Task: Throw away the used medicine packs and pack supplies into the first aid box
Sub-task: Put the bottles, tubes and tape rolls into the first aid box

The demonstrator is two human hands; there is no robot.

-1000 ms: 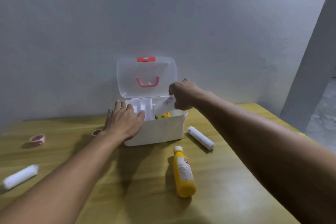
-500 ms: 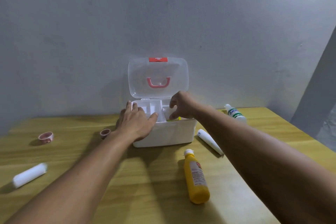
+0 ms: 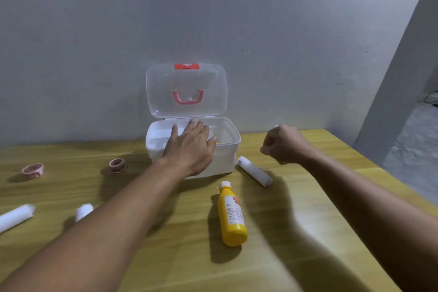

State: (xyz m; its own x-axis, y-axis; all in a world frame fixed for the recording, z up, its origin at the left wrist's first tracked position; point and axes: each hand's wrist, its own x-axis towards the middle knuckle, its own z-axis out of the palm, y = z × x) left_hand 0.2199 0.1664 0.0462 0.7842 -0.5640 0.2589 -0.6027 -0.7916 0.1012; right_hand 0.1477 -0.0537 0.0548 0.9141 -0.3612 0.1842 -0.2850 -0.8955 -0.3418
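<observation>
The white first aid box [image 3: 226, 157] stands at the back of the wooden table [image 3: 180, 258], its clear lid [image 3: 166, 92] with a red handle raised against the wall. My left hand [image 3: 189, 149] lies flat over the box's front rim, fingers apart, holding nothing. Something yellow [image 3: 215, 138] shows inside the box beside that hand. My right hand [image 3: 284, 144] hovers right of the box with its fingers curled; a small white tip peeks above it, and whatever is behind it is hidden. A yellow bottle [image 3: 232, 217] and a white roll [image 3: 254, 171] lie in front of the box.
Two small pinkish tape rolls [image 3: 117, 165] [image 3: 33, 170] sit left of the box. A long white roll [image 3: 15, 217] and a short white roll [image 3: 84, 211] lie at the near left. The table's right edge [image 3: 369, 168] drops to a grey floor.
My right hand has come out of the box and moved right, where a white green-labelled bottle stood. My left hand has slid further over the box rim.
</observation>
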